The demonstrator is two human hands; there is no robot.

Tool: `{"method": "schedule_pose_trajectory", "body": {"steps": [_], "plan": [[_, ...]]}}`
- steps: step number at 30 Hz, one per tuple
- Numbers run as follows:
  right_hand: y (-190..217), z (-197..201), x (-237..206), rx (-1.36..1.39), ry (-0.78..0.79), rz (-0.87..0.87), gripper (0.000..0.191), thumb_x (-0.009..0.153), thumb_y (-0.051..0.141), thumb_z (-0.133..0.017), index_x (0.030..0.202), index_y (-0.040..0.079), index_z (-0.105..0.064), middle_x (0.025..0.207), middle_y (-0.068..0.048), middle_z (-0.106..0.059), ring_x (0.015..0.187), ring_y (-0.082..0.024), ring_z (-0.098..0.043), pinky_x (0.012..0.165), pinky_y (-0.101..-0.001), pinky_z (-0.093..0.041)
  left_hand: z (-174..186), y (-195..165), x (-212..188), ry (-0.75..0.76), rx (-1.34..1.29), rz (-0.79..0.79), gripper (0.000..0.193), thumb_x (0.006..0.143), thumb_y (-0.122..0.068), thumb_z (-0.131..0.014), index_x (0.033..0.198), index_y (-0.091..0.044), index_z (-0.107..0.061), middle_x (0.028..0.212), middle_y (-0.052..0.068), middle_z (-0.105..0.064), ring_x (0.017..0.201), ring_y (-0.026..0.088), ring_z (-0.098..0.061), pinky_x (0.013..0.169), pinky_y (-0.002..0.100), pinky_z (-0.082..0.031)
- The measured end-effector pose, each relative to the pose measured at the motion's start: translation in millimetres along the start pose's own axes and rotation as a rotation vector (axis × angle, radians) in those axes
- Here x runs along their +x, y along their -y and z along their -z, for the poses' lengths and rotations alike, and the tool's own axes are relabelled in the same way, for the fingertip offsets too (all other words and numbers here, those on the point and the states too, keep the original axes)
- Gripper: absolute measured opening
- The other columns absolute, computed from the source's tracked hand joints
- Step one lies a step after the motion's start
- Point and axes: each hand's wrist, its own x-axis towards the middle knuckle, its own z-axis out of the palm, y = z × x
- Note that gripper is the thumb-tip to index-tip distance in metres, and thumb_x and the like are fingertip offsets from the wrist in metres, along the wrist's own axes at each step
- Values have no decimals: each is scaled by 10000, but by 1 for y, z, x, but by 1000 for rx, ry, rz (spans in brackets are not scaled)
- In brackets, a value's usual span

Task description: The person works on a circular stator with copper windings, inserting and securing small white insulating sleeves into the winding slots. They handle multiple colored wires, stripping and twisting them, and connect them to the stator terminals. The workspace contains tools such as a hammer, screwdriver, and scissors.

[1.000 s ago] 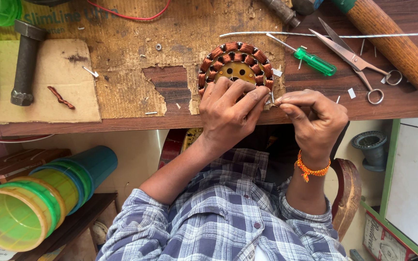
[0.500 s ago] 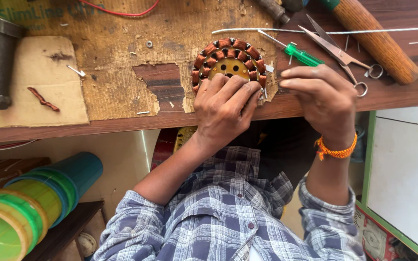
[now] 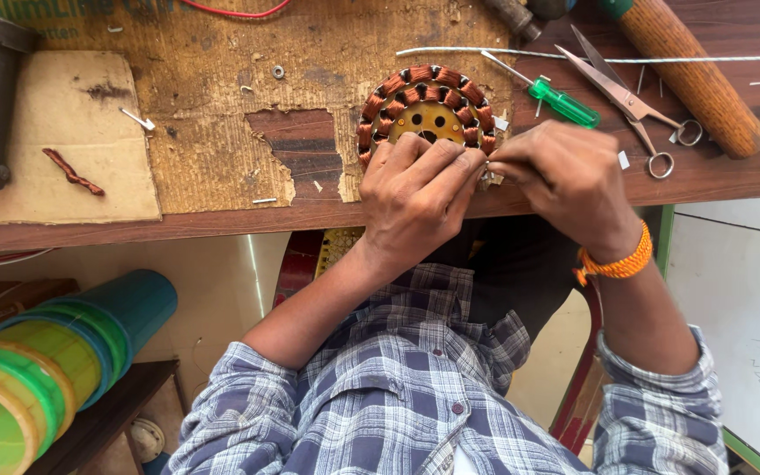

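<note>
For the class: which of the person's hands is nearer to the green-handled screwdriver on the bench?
Right. The right hand lies just below the green-handled screwdriver, close but apart. The left hand rests on the copper-wound stator, farther off to the side.

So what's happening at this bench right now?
A person in a checked shirt works on a round motor coil ring wound with copper wire, lying near the front edge of a wooden bench. The left hand rests over the ring's near side, while the right hand pinches something small at its rim; what exactly is hidden. A green-handled screwdriver, scissors and a wooden handle lie unused beyond.
</note>
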Motion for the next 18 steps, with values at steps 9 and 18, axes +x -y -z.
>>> {"method": "schedule_pose_trajectory", "body": {"steps": [9,18], "plan": [[-6,3,-4,755,314,-839,294,1110,225,-519,980,20,-686,809,-60,-750,587,-101,-590,563,-245,-495,-3,6,-6,24,34,-52,207,925,-133,-784,1126,-102,-744,1023,-33,-671,848,172,-564,756,344,-425],[17,23,12,-438,23,321,195,874,128,-730,1068,120,-755,1095,-27,-741,898,-225,-638,767,-386,-514,1,5,-4,38,13,-17,234,909,-128,-789,1136,-98,-741,1037,-24,-666,870,194,-565,757,357,-420]]}}
